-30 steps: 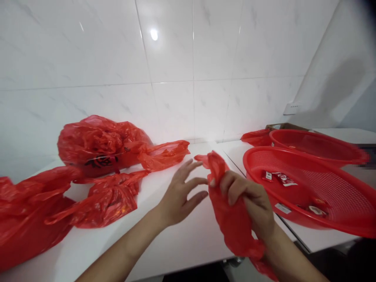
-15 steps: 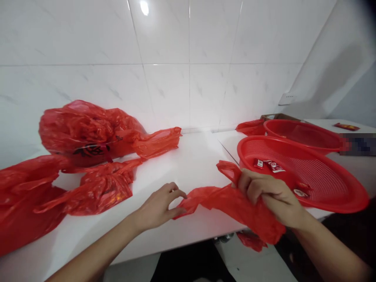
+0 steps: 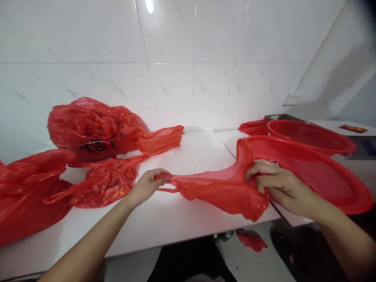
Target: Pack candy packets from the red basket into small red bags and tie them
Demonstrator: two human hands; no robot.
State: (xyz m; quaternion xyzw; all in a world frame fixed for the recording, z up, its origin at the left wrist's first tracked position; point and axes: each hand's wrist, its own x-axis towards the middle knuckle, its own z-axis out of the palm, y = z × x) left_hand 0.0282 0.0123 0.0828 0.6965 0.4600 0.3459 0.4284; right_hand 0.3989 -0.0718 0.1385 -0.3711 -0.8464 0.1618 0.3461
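Note:
A thin red plastic bag (image 3: 217,188) is stretched between my two hands over the white table (image 3: 194,152). My left hand (image 3: 149,184) pinches the bag's handle end. At the other end, my right hand (image 3: 282,188) grips the gathered plastic, with part of the bag standing up above the fingers. Just behind my right hand sits a red perforated basket (image 3: 331,180); the small packets in it are mostly hidden. To the left of my left hand lies a knotted red bag (image 3: 108,184) with something inside.
A big bundle of red bags (image 3: 94,125) with black print rests against the tiled wall. More red plastic (image 3: 26,203) lies at the left edge. A second red basket (image 3: 305,135), a cardboard box (image 3: 282,117) and a snack packet (image 3: 352,128) are at the right. Red plastic (image 3: 252,241) lies on the floor.
My left hand has closed on the bag's handle end and moved left and up. The bag is now pulled out wide and lifted, and my right hand has shifted slightly right.

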